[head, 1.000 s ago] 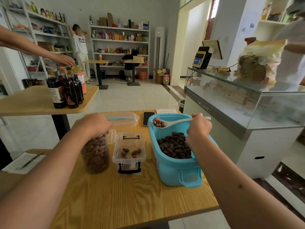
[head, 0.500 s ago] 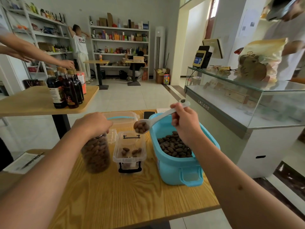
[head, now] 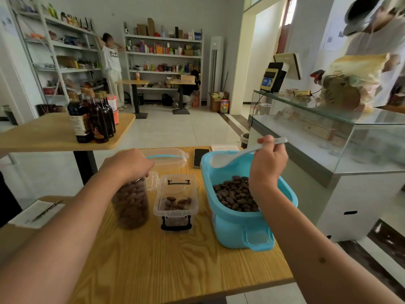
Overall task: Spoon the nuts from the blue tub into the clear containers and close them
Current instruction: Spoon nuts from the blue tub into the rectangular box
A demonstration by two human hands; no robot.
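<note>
right hand (head: pixel 268 162) holds a white spoon (head: pixel 221 159) by the handle, fingers curled round it, closed grip; spoon bowl hangs over the far left part of the blue tub (head: pixel 236 227), looks empty, tilted with handle up to the right. left hand (head: pixel 128 164) sits on top of a tall clear jar (head: pixel 131 205), fingers curled down over its mouth, gripping the top; jar stands upright on the wood counter (head: pixel 175 266), full of nuts almost to the top. just right of the jar, a small clear box (head: pixel 176 204) with black clips, lid off or flipped back, cannot tell which; a few nuts (head: pixel 177 202) lie in its bottom. box is between jar and tub, near both, touching neither as far as i can see. tub holds a dark pile of nuts (head: pixel 235 195), about half full, latch tab on the near end. behind the box lies a clear lid with blue strip (head: pixel 165 157), flat on the counter. a dark phone (head: pixel 200 157) lies beside the tub's far left corner, a white paper (head: pixel 224 148) just behind the tub. left edge: a sheet with a pen (head: pixel 47 211) on a lower surface. separate counter at left carries dark bottles (head: pixel 94 119). glass display case (head: pixel 328 132) at right, a person in white behind it holding a bag. shelves with goods at the back, a person standing by them, arms up
</note>
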